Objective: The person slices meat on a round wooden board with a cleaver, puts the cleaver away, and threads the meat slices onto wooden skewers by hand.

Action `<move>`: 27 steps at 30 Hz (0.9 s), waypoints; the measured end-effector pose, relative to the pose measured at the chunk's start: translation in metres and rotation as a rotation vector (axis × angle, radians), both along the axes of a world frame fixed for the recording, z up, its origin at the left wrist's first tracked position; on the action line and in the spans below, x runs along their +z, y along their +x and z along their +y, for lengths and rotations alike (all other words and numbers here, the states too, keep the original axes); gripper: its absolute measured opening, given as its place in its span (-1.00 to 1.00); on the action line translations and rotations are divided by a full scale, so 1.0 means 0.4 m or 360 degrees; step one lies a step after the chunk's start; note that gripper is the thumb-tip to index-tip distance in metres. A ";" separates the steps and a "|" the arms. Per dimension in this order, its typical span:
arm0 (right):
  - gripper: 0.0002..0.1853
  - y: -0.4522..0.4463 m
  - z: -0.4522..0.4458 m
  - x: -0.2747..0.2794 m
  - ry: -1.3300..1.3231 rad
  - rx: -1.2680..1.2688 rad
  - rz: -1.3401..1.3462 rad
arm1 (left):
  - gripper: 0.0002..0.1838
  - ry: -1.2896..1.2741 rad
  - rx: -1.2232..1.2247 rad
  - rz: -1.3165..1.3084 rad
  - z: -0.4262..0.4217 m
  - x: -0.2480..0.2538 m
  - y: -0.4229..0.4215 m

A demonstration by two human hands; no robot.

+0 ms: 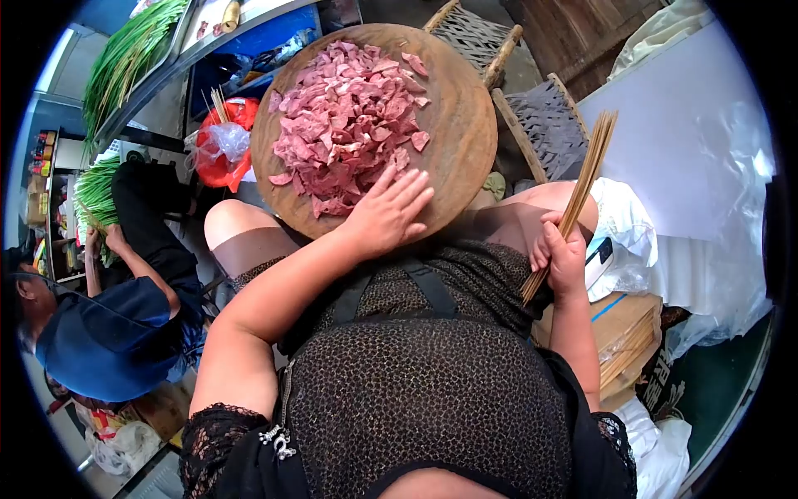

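Our left hand [388,208] lies open, fingers slightly spread, over the near edge of the round, grained wooden board [461,125], beside the ragged, soft-looking pink meat pieces [341,125] heaped toward its left edge. We grip straight, thin wooden sticks [588,179] in our right hand [559,254], beyond the right rim, along which a broad curve of wood gives open room.

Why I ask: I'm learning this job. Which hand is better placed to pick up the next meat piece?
Probably the left hand: it lies open at the near edge of the meat pile on the round board, while the right hand grips thin sticks off to the side.
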State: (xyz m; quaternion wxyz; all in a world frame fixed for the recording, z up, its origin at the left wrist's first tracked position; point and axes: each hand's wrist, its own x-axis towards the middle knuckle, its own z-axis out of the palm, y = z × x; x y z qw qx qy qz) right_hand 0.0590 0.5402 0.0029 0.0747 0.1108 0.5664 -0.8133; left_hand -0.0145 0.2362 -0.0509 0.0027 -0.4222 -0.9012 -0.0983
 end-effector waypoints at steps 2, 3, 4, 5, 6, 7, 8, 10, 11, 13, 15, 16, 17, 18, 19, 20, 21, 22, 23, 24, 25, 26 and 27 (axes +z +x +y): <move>-0.86 -0.002 -0.006 0.001 0.0006 -0.0017 -0.0004 | -0.42 -0.0006 -0.0085 0.0026 -0.011 -0.015 0.001; -0.85 -0.002 -0.007 -0.002 0.0019 -0.0020 -0.0010 | -0.44 -0.0046 -0.0150 0.0074 -0.011 -0.024 -0.014; -0.85 -0.003 -0.009 -0.003 0.0036 -0.0026 -0.0014 | -0.46 -0.0083 -0.0217 0.0125 -0.007 -0.025 -0.035; -0.85 -0.004 -0.012 -0.003 0.0047 -0.0027 -0.0009 | -0.48 -0.0114 -0.0207 0.0196 0.003 -0.026 -0.057; -0.84 -0.005 -0.016 -0.003 0.0051 -0.0011 -0.0004 | -0.49 -0.0180 -0.0181 0.0345 0.009 -0.035 -0.085; -0.84 -0.004 -0.021 -0.002 0.0055 0.0006 -0.0001 | -0.49 -0.0225 -0.0101 0.0345 0.013 -0.038 -0.114; -0.84 -0.001 -0.025 0.000 0.0066 0.0010 0.0001 | -0.49 -0.0271 -0.0022 0.0344 0.016 -0.040 -0.140; -0.84 0.007 -0.039 0.004 0.0150 -0.0033 0.0008 | -0.50 -0.0500 0.0175 0.0476 0.015 -0.027 -0.174; -0.84 0.018 -0.047 0.008 0.0230 -0.0029 0.0014 | -0.51 -0.0584 0.0254 0.0483 0.010 -0.021 -0.179; -0.84 0.054 -0.074 0.010 0.0247 0.0026 -0.0053 | -0.49 -0.0532 0.0292 0.0479 0.001 -0.017 -0.177; -0.83 0.083 -0.107 0.007 0.0213 0.0167 -0.0209 | -0.44 -0.0327 0.0239 0.0406 -0.012 -0.008 -0.154; -0.83 0.088 -0.120 0.016 0.0205 0.0264 -0.0323 | -0.42 -0.0232 0.0201 0.0406 -0.014 -0.003 -0.137; -0.83 0.085 -0.126 0.010 0.0212 0.0296 -0.0325 | -0.41 -0.0166 0.0145 0.0506 -0.016 0.003 -0.122; -0.82 0.080 -0.134 0.007 0.0219 0.0330 -0.0329 | -0.45 -0.0110 0.0101 0.0467 -0.016 0.011 -0.108; -0.81 0.067 -0.141 0.015 0.0186 0.0325 -0.0307 | -0.51 -0.0062 0.0081 0.0452 -0.022 0.021 -0.095; -0.79 0.047 -0.151 0.030 0.0153 0.0319 -0.0283 | -0.57 -0.0013 0.0061 0.0439 -0.028 0.032 -0.085; -0.77 0.024 -0.160 0.035 0.0131 0.0291 -0.0200 | -0.57 -0.0017 0.0066 0.0441 -0.040 0.049 -0.079; -0.77 -0.002 -0.168 0.045 0.0129 0.0296 -0.0196 | -0.63 0.0001 0.0102 0.0493 -0.060 0.071 -0.076; -0.77 -0.027 -0.175 0.055 0.0041 0.0279 -0.0151 | -0.69 0.0020 0.0136 0.0544 -0.080 0.095 -0.074; -0.77 -0.051 -0.183 0.061 -0.0048 0.0262 -0.0109 | -0.78 0.0258 0.0276 0.0558 -0.098 0.126 -0.073; -0.77 -0.075 -0.191 0.060 -0.0051 0.0265 -0.0110 | -0.85 0.0376 0.0419 0.0470 -0.128 0.123 -0.080; -0.78 -0.099 -0.200 0.059 -0.0026 0.0319 -0.0077 | -0.92 0.0494 0.0561 0.0379 -0.158 0.121 -0.088; -0.78 -0.121 -0.209 0.057 -0.0002 0.0372 -0.0044 | -0.89 0.0587 0.0715 0.0408 -0.175 0.129 -0.081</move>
